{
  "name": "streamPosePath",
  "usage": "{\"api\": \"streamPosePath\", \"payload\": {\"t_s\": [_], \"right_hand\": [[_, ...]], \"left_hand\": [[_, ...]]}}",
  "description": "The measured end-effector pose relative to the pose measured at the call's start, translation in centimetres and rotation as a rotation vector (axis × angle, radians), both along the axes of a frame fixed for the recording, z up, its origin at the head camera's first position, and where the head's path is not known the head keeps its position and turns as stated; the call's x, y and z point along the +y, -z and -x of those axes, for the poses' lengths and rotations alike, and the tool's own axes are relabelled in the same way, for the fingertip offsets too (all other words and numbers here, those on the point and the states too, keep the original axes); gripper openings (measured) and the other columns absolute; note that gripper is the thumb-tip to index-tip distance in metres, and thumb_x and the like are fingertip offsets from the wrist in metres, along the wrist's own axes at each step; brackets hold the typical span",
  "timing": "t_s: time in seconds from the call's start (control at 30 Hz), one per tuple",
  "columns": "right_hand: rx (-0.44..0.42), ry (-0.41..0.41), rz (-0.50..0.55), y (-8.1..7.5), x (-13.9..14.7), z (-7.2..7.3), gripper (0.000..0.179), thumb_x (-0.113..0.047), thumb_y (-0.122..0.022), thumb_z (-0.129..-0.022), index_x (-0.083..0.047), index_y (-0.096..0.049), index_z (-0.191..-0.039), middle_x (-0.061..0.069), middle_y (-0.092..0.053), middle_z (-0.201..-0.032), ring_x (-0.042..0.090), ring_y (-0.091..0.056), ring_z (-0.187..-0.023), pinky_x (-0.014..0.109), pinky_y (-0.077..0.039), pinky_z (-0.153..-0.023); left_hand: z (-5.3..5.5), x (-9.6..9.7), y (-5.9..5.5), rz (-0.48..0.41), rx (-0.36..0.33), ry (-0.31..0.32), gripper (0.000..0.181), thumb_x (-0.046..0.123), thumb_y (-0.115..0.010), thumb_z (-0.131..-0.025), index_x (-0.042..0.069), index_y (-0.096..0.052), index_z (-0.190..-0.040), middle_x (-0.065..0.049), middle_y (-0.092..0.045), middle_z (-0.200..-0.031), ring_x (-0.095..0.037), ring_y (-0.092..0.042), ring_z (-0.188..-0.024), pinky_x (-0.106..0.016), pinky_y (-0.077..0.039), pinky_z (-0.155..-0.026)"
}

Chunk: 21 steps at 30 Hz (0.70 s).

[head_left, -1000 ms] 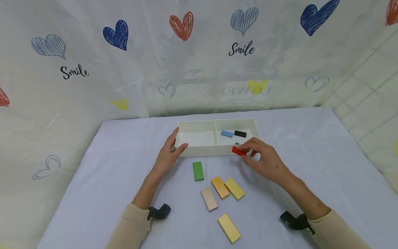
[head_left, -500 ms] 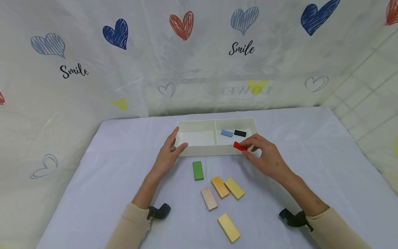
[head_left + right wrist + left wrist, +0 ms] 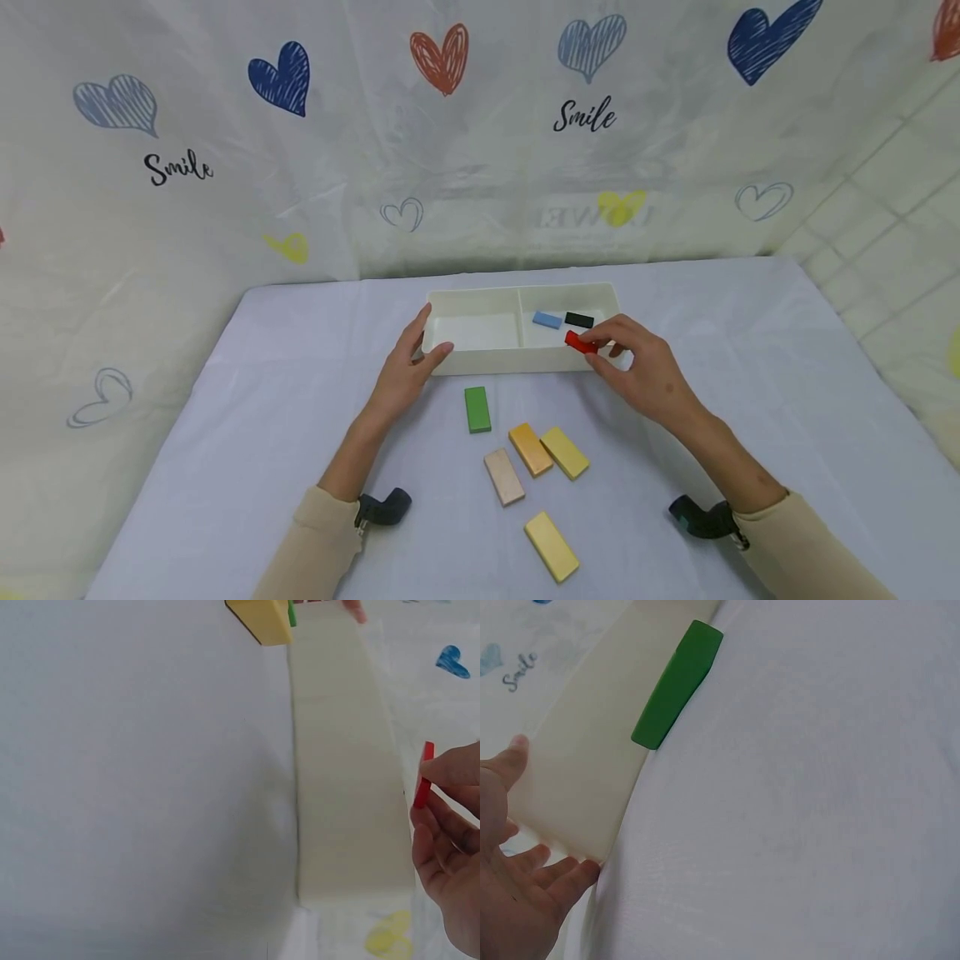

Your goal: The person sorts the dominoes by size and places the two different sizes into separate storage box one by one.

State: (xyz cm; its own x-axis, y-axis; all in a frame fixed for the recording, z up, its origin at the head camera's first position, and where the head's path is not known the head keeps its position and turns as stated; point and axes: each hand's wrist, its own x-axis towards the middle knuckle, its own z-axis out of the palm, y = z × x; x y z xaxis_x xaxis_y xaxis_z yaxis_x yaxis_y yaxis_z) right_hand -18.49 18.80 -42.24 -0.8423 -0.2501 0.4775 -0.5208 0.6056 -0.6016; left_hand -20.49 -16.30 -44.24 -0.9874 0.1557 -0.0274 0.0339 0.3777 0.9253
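A white two-compartment tray (image 3: 487, 362) lies across the far part of the table. My left hand (image 3: 397, 379) rests against its left end, thumb at the front wall and fingers spread along the side. Between right thumb and fingertips I pinch a small red block (image 3: 579, 342); the right hand (image 3: 648, 367) holds it tilted over the front rim of the right compartment. Inside that compartment lie a light blue block (image 3: 547, 320) and a black block (image 3: 579, 320). The left wrist view shows a green block (image 3: 676, 686) on the cloth beside the front wall.
In front of the tray, an orange block (image 3: 530, 450) touches a yellow block (image 3: 566, 454). A pale wooden block (image 3: 504, 477) lies to their left, and another yellow block (image 3: 552, 547) sits nearer. A white cloth (image 3: 255, 433) covers the table.
My right hand has raised the red block from in front of the tray's front wall to its rim. The left hand stays at the tray's left end.
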Motion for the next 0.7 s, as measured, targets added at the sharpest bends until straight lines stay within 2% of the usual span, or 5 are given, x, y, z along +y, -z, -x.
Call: {"api": "streamPosePath", "payload": {"t_s": [0.13,0.23,0.4,0.5,0.7], "right_hand": [[0.015,0.003,0.013,0.1,0.1,0.1,0.031,0.007,-0.08,-0.085,-0.009,-0.077,-0.111,0.003,-0.071,-0.104,0.009,-0.062,-0.092,0.012,-0.051,-0.081],[0.018,0.012,0.01,0.1,0.1,0.3,0.03,0.007,-0.08,-0.085,-0.008,-0.076,-0.111,0.003,-0.07,-0.104,0.015,-0.063,-0.093,0.009,-0.049,-0.083],[0.005,0.017,0.019,0.1,-0.1,0.7,0.029,0.008,-0.079,-0.086,-0.008,-0.076,-0.11,0.004,-0.07,-0.104,0.023,-0.064,-0.094,0.006,-0.046,-0.083],[-0.002,0.009,0.024,0.2,-0.2,1.0,0.028,0.008,-0.079,-0.086,-0.007,-0.076,-0.11,0.005,-0.07,-0.104,0.027,-0.065,-0.094,0.008,-0.049,-0.083],[-0.013,-0.002,0.035,0.3,-0.3,1.5,0.026,0.007,-0.079,-0.087,-0.006,-0.076,-0.109,0.006,-0.07,-0.104,0.023,-0.067,-0.094,0.02,-0.057,-0.081]], "left_hand": [[0.0,0.0,0.2,0.003,0.03,0.005,0.082,0.04,-0.064,-0.104,0.029,-0.015,-0.169,-0.001,-0.015,-0.176,-0.033,-0.02,-0.163,-0.057,-0.026,-0.129],[0.7,-0.4,1.7,0.008,0.053,0.002,0.083,0.048,-0.065,-0.102,0.035,-0.015,-0.168,0.003,-0.015,-0.176,-0.031,-0.02,-0.163,-0.057,-0.027,-0.129],[0.7,-0.5,1.8,-0.003,0.049,0.001,0.084,0.047,-0.065,-0.102,0.031,-0.015,-0.168,0.004,-0.015,-0.176,-0.03,-0.02,-0.163,-0.057,-0.027,-0.129],[0.6,-0.6,1.8,-0.006,0.049,0.003,0.084,0.046,-0.065,-0.102,0.029,-0.015,-0.169,0.004,-0.015,-0.176,-0.03,-0.02,-0.163,-0.057,-0.027,-0.129],[0.6,-0.4,1.6,0.001,0.058,0.004,0.085,0.047,-0.066,-0.102,0.029,-0.016,-0.168,0.003,-0.016,-0.176,-0.031,-0.022,-0.163,-0.057,-0.028,-0.128]]}}
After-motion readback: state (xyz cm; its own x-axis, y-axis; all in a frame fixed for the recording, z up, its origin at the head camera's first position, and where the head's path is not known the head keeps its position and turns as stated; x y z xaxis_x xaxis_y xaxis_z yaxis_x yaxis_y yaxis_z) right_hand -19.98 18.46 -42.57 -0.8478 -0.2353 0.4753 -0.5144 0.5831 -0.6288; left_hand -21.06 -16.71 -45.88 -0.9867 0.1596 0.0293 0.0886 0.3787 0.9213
